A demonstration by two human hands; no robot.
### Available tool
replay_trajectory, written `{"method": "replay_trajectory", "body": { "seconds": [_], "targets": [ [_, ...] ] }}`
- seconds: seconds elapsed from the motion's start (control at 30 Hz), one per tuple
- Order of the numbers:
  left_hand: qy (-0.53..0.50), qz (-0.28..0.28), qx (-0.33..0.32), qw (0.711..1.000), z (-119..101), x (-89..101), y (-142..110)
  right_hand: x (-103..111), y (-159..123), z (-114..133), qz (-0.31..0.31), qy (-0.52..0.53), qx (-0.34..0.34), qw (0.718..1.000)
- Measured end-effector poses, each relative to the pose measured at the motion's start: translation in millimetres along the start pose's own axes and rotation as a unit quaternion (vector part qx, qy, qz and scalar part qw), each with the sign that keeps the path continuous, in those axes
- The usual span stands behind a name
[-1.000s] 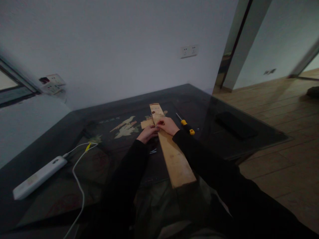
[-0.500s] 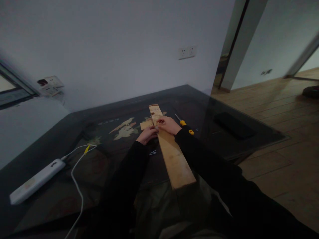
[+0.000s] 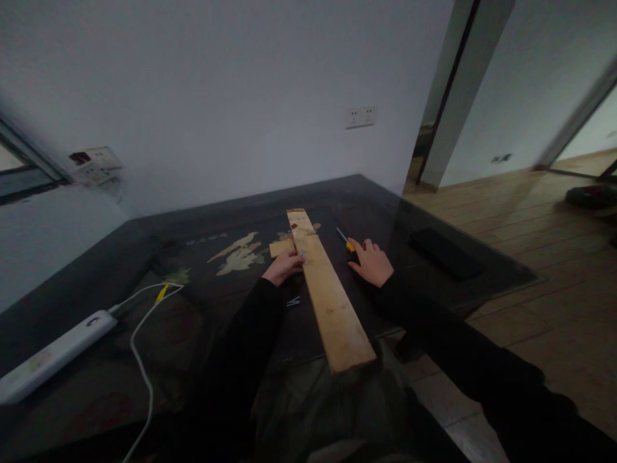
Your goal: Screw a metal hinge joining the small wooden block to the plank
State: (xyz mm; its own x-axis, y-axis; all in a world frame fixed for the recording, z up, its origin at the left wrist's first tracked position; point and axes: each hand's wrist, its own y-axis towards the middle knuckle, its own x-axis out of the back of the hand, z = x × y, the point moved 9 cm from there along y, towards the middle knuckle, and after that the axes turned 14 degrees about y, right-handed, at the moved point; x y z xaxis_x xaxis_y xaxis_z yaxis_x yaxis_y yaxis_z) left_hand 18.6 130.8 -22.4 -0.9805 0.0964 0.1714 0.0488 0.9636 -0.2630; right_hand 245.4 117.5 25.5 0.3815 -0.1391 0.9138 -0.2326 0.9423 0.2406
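A long wooden board lies lengthwise in front of me, its near end jutting over the table edge. My left hand is at the board's left edge, thumb and fingers pinched on a small shiny metal piece whose kind is too small to make out. A small wooden block sticks out to the left from the board. Over on the right, my right hand has its fingers apart around the handle of a screwdriver with a yellow and black grip. The hand hides most of that handle.
Several thin screws or nails lie left of the board on the dark table. A white power strip with a cable is at the left. A black flat case lies on the right, near the table edge.
My right hand has left the board and moved right to the screwdriver, its fingers spreading. My left hand stays at the board's edge with the small metal piece.
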Motion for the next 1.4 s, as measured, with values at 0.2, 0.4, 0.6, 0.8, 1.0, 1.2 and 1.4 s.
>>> {"method": "replay_trajectory", "body": {
  "seconds": [0.2, 0.4, 0.6, 0.8, 1.0, 1.2, 1.4],
  "targets": [
    [-0.002, 0.000, 0.003, 1.000, 2, 2.1, -1, -8, 5, -3, 0.026, 0.064, -0.001, 0.998],
    [-0.004, 0.014, -0.004, 1.000, 1, 2.0, -1, 45, 25, 14, -0.108, 0.219, 0.074, 0.967],
    [0.005, 0.006, -0.009, 1.000, 0, 2.3, -3, 92, 54, 38, -0.237, 0.539, 0.110, 0.800],
    [0.011, -0.001, -0.015, 1.000, -1, 3.1, -2, 47, 73, 37, -0.209, 0.755, 0.048, 0.619],
    [0.001, 0.002, -0.003, 1.000, -1, 1.9, -5, 49, 67, 23, -0.237, 0.723, 0.054, 0.647],
    [0.007, 0.007, 0.005, 1.000, -3, 1.5, -6, 50, 68, 26, -0.212, 0.706, 0.067, 0.672],
    [0.031, 0.006, 0.013, 0.999, -6, 0.0, -6, 52, 66, 28, -0.202, 0.722, 0.078, 0.658]
  ]
}}
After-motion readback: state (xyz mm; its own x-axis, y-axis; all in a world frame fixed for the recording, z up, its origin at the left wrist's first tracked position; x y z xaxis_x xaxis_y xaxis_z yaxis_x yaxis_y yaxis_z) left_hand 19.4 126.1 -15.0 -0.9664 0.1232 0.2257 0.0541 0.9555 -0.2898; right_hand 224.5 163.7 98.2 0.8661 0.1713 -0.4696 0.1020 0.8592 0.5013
